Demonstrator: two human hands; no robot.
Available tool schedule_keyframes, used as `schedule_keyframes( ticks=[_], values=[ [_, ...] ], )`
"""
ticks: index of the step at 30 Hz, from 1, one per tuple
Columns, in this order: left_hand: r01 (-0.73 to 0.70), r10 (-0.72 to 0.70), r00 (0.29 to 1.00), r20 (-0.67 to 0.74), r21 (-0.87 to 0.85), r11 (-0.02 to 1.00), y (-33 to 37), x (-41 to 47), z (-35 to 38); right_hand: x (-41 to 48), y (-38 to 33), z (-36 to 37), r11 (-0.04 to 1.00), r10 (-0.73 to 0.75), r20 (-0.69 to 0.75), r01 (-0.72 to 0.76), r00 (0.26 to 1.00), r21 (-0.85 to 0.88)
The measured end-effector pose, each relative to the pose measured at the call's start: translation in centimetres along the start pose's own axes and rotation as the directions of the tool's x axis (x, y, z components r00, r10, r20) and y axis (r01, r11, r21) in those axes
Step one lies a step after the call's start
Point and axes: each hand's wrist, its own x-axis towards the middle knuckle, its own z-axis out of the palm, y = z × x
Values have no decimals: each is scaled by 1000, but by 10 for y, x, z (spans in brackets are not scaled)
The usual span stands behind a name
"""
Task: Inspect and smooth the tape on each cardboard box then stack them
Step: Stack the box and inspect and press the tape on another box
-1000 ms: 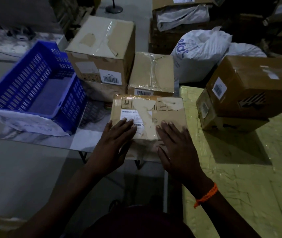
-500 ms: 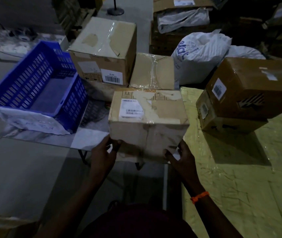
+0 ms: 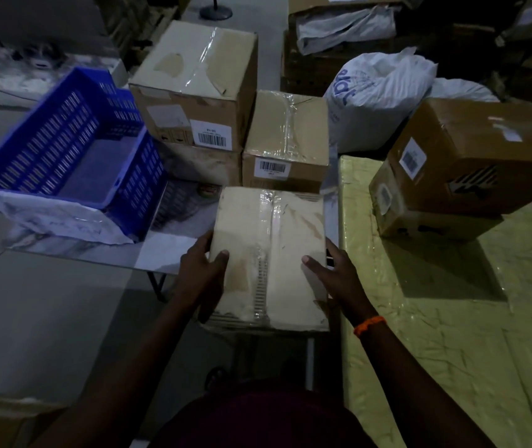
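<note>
left hand (image 3: 204,273) and right hand (image 3: 335,274) grip the stiff, seemingly light cardboard box (image 3: 274,227) by its nine and three o'clock sides.

the room is dim. the grey floor (image 3: 48,318) is smooth. a marbled table (image 3: 73,248) on thin dark legs stands just beside a yellow surface (image 3: 452,367) under shiny wrap. a round stand base (image 3: 216,11) sits far back.

Two hands, forearms reaching forward.
Left hand (image 3: 204,273) grips the cardboard box (image 3: 271,234) at its left side, thumb on top; right hand (image 3: 335,274) likewise at the right; orange band (image 3: 369,325) on right wrist.
</note>
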Motion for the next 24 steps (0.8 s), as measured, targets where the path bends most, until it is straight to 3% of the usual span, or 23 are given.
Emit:
schedule_keyframes(
  ticks=[6, 11, 18, 24],
  values=[
    [-20, 16, 994, 112, 31, 999, -13, 13, -2, 6, 12, 4, 1000, 11, 33, -11, 999, 11],
    [-25, 16, 988, 156, 60, 998, -16, 11, -8, -11, 17, 6, 985, 58, 56, -66, 997, 158],
    [121, -97, 981, 165, -143, 982, -39, -42, -12, -72, 30, 13, 964, 125, 63, -136, 990, 227],
    [59, -24, 987, 156, -221, 974, -20, -65, -10, -92, 2, 6, 966, 100, 1, -97, 995, 241]
  ],
)
